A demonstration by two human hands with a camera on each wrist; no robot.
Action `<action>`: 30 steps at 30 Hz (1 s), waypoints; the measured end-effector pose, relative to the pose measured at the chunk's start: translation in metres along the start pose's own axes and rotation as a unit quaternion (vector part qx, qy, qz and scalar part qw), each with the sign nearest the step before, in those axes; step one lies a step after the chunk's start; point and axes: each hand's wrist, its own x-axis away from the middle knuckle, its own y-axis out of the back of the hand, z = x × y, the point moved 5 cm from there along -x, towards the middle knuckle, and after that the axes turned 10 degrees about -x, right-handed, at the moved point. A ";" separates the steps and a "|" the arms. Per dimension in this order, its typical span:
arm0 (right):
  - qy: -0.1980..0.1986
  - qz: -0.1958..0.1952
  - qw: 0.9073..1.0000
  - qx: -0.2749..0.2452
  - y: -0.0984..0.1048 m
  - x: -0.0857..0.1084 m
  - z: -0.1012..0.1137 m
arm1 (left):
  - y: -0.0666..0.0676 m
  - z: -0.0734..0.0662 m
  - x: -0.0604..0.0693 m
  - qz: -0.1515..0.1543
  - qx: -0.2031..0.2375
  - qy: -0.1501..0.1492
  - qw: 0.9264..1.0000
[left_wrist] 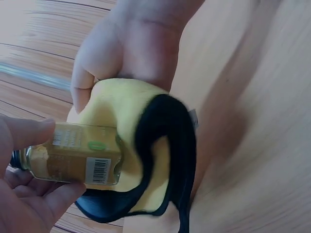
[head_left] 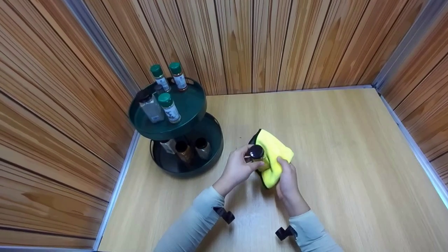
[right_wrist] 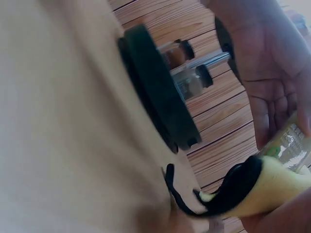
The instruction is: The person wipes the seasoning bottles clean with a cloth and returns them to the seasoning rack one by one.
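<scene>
A glass spice jar with a dark cap and a barcode label is pinched near its capped end by my left hand. Its base lies against a yellow cloth with black edging. My right hand grips that cloth, thumb on top, and the cloth wraps partly round the lower end of the jar. Both hands are above the table. In the right wrist view, the jar's printed side shows between the left fingers and the cloth.
A dark green two-tier round rack stands to the left. Several green-capped jars and a dark-capped jar sit on its upper tier; dark-capped jars are on the lower. Wood-plank walls enclose the table.
</scene>
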 end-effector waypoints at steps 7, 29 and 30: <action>-0.080 0.000 0.991 -0.108 -0.002 -0.005 -0.001 | 0.002 -0.006 0.000 -0.017 0.046 0.005 0.999; -0.006 -0.022 1.000 0.015 0.008 -0.003 0.027 | 0.010 -0.017 0.005 -0.089 -0.015 -0.077 0.993; -0.002 -0.026 1.000 0.006 0.008 -0.004 0.028 | 0.010 -0.017 0.005 -0.089 -0.010 -0.076 0.993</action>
